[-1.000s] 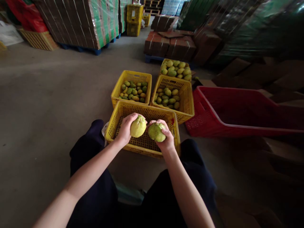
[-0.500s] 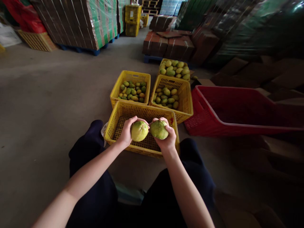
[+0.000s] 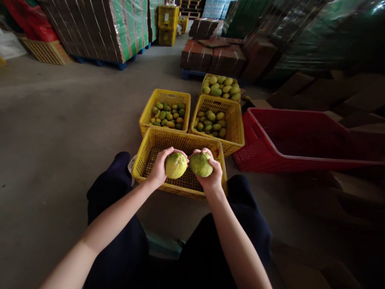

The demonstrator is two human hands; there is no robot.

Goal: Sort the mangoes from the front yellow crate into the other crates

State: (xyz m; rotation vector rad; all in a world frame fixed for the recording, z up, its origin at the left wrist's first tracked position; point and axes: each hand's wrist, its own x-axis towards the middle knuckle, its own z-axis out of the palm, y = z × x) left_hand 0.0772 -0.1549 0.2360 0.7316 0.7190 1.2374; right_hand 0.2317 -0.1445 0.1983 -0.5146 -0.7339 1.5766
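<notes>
My left hand (image 3: 159, 167) is wrapped round a smooth yellow-green fruit (image 3: 176, 165), its puckered end turned towards me. Close beside it, my right hand (image 3: 214, 175) grips a greener, bumpier fruit (image 3: 201, 164). I cannot make out the exact kind of fruit. Both are held side by side with a small gap between them, and the fingertips of the two hands nearly meet. Below them stands a yellow plastic crate (image 3: 150, 141) between my knees; the part of its slotted floor that shows is bare, while my hands and the fruits hide the rest.
Beyond stand a yellow crate (image 3: 144, 113) at left, another (image 3: 237, 125) at right and a third (image 3: 205, 76) behind, all holding similar fruits. A large red bin (image 3: 264, 158) is to the right. Strapped cardboard stacks (image 3: 197, 56) on pallets and flattened cardboard (image 3: 319, 96) lie around.
</notes>
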